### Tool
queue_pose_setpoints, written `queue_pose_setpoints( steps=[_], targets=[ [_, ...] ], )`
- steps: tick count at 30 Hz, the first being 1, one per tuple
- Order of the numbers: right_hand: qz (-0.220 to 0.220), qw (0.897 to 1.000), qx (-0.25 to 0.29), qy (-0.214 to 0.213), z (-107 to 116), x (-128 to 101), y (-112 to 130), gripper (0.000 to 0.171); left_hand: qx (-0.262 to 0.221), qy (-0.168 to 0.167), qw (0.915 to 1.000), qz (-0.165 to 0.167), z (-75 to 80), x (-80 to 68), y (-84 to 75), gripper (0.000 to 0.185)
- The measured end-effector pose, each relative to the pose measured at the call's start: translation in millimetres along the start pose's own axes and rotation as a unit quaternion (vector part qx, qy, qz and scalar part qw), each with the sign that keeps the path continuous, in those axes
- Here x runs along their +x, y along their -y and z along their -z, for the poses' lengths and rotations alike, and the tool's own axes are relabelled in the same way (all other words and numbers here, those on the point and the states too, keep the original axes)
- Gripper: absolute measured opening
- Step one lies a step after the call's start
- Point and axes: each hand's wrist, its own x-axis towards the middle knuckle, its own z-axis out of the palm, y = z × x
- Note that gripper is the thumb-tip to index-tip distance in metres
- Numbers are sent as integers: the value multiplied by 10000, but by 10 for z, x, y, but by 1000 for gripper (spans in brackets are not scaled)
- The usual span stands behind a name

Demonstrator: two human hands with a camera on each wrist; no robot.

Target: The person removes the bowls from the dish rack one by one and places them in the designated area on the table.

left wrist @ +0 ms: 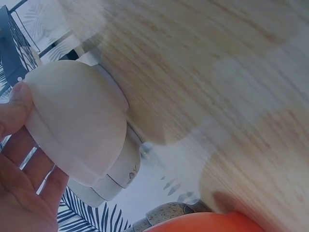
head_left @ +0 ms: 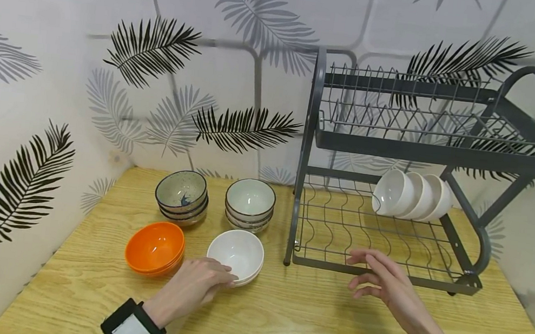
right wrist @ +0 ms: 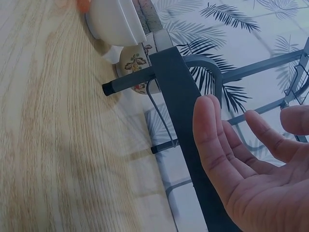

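A stack of white bowls (head_left: 237, 251) (left wrist: 77, 121) stands at the front of the wooden table (head_left: 282, 310). My left hand (head_left: 216, 278) (left wrist: 21, 145) grips the top bowl at its near rim, thumb on one side and fingers under the other. My right hand (head_left: 366, 272) (right wrist: 251, 130) hovers open and holds nothing, just in front of the lower tier of the dark grey dish rack (head_left: 397, 148) (right wrist: 178, 96). Three white bowls (head_left: 411, 196) stand on edge at the back right of that lower tier.
Orange bowls (head_left: 155, 245) (left wrist: 203, 222) sit left of the white stack. Behind them are two stacks of speckled bowls (head_left: 181, 196) (head_left: 250, 203). The rack's upper tier (head_left: 448, 126) holds nothing. Leaf-patterned walls close in the back and left.
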Motion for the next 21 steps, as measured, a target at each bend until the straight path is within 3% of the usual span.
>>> queue_pose_setpoints(
  steps=[9,16,21],
  targets=[
    [98,9999,54,-111,9,-3,12,33,-14,115,9999,81,12,6,-13,13],
    [367,9988,107,-316,37,-1,37,32,79,-58,10000,-4,-11,-17,-13,24],
    [574,9971,54,-492,63,7,57,30,-85,-79,9997,196,-24,-37,-17,34]
  ],
)
